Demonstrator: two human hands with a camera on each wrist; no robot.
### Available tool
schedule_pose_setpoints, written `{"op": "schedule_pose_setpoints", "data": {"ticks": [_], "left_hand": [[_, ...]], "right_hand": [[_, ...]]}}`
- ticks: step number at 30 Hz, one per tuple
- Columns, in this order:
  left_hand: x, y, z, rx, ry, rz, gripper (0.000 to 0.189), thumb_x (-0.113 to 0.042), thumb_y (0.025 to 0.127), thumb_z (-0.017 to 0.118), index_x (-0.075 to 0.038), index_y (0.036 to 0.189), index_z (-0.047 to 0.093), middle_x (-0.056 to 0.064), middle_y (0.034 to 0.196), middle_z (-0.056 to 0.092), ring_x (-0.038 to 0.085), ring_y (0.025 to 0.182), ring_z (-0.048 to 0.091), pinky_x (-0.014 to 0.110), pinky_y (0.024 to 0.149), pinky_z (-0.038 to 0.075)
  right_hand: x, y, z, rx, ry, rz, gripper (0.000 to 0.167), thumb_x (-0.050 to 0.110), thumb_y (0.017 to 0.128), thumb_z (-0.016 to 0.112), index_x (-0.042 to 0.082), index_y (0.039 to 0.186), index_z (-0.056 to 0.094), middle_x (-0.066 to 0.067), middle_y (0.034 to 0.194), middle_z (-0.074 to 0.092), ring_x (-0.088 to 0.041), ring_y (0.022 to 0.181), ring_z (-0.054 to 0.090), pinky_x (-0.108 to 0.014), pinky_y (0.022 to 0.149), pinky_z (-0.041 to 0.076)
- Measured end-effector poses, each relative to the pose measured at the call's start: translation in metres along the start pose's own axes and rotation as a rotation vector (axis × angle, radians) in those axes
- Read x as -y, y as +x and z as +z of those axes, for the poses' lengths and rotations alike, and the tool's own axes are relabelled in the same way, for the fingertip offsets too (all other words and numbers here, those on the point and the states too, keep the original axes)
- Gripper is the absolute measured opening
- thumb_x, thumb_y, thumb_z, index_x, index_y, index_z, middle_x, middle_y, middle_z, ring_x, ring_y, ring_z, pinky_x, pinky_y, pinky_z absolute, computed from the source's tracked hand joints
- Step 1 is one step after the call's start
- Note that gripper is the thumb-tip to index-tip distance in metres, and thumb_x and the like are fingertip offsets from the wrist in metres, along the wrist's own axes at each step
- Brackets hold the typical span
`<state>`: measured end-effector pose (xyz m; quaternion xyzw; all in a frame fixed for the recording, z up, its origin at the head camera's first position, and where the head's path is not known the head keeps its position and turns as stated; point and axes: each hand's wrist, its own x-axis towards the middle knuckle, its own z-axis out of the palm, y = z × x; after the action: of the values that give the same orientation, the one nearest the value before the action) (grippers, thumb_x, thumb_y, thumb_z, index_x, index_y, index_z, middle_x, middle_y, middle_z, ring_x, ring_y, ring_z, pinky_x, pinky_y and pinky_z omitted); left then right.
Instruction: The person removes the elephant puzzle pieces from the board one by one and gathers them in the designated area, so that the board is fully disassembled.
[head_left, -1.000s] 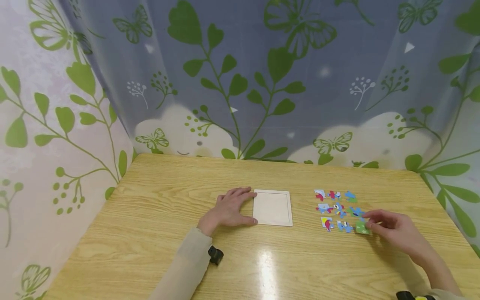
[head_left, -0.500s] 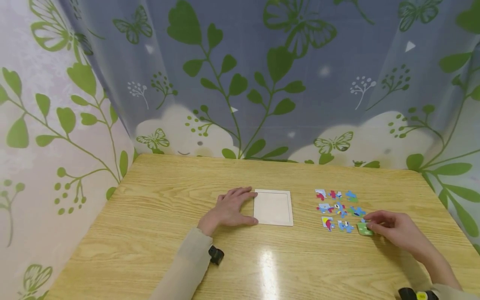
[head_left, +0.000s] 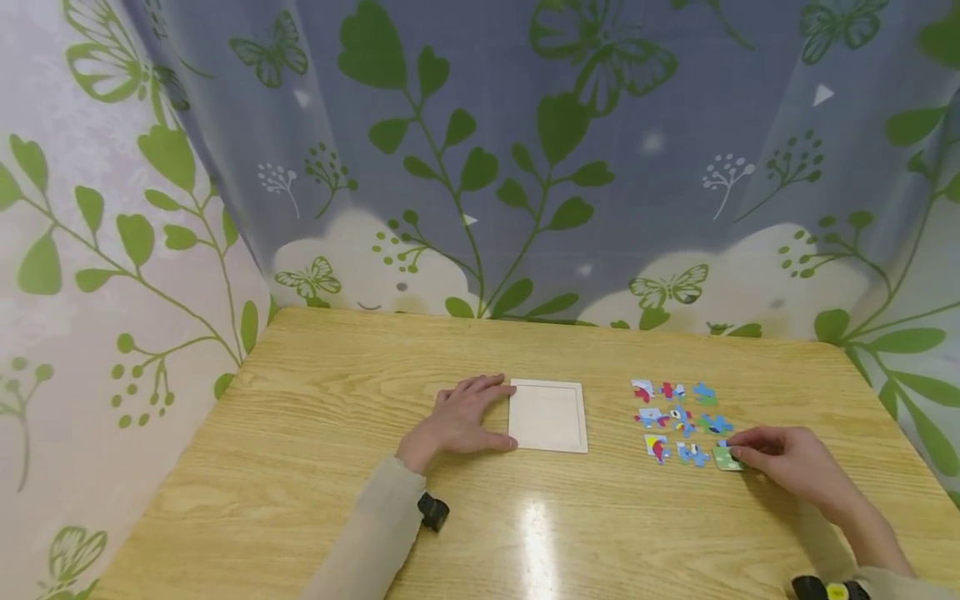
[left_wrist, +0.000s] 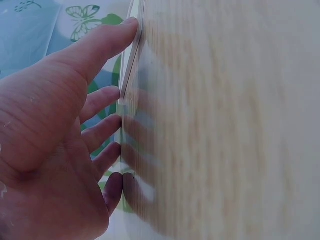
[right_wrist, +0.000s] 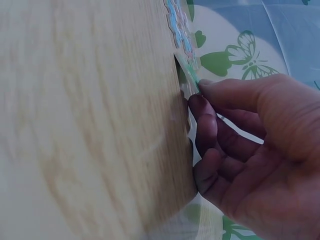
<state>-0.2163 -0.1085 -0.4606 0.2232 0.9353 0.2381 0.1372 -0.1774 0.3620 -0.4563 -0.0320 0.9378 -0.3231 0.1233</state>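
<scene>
My right hand [head_left: 783, 458] pinches a green puzzle piece [head_left: 727, 459] between thumb and fingers, at the near right corner of a group of puzzle pieces. In the right wrist view, the held puzzle piece [right_wrist: 188, 72] is tilted, its far edge raised off the wood. My left hand [head_left: 459, 421] rests on the table with fingers spread. Its thumb and index fingertips touch the left edge of a square, pale puzzle tray [head_left: 549, 446]. The left wrist view shows the thumb [left_wrist: 112, 40] lying against the tray's edge [left_wrist: 131, 65].
Several colourful puzzle pieces, including a yellow-and-red one [head_left: 657, 448] and a blue-and-green one [head_left: 704, 392], lie in loose rows right of the tray. The wood-grain table [head_left: 360, 367] ends at a patterned curtain [head_left: 480, 167] behind.
The green piece has shifted only slightly in my right hand, and its blue knob shows more clearly at the top now. My left hand and the tray have stayed in place.
</scene>
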Motion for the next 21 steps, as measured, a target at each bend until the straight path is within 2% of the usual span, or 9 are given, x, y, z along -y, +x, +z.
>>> {"op": "schedule_pose_setpoints", "data": {"ticks": [6, 21], "left_hand": [[0.0001, 0.0002, 0.0013, -0.007, -0.003, 0.008, 0.08, -0.052, 0.089, 0.072, -0.025, 0.158, 0.041, 0.002, 0.17, 0.027, 0.037, 0.156, 0.024, 0.065, 0.115, 0.026], [0.0004, 0.0008, 0.0016, -0.003, 0.008, 0.01, 0.078, -0.05, 0.09, 0.072, -0.024, 0.157, 0.042, 0.003, 0.17, 0.027, 0.036, 0.156, 0.025, 0.064, 0.115, 0.027]], "right_hand": [[-0.001, -0.0011, 0.0017, 0.004, 0.024, 0.013, 0.036, 0.036, 0.102, 0.063, 0.006, 0.118, 0.073, -0.008, 0.112, 0.076, 0.011, 0.085, 0.06, -0.022, 0.07, 0.05], [-0.005, -0.0044, 0.0025, -0.017, 0.036, 0.016, 0.038, 0.035, 0.102, 0.064, 0.004, 0.123, 0.07, -0.009, 0.111, 0.076, 0.005, 0.083, 0.062, -0.025, 0.065, 0.048]]}}
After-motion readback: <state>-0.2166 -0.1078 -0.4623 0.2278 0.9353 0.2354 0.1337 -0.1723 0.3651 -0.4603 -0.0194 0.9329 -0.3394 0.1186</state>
